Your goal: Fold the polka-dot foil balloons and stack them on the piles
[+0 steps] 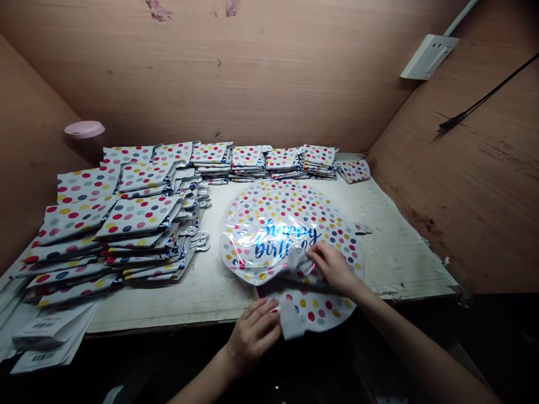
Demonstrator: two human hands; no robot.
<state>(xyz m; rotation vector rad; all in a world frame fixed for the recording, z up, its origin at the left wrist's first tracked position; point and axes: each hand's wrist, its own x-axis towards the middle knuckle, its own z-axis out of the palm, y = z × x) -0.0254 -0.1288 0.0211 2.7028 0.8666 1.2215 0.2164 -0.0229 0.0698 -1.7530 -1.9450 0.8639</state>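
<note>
Pinching crumpled foil [300,261], the nearer right hand [332,269] is resting over the balloon [275,224], which is lying on the tabletop [396,258] beyond the half-curled left hand [254,334], whose grip is unclear.

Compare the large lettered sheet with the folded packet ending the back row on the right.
The lettered sheet spreads wide; the folded packet is much smaller. The sheet shows blue lettering; the packet's visible face shows none. The sheet lies near the right hand; the packet, farther back. Both are white with multicoloured dots.
</note>
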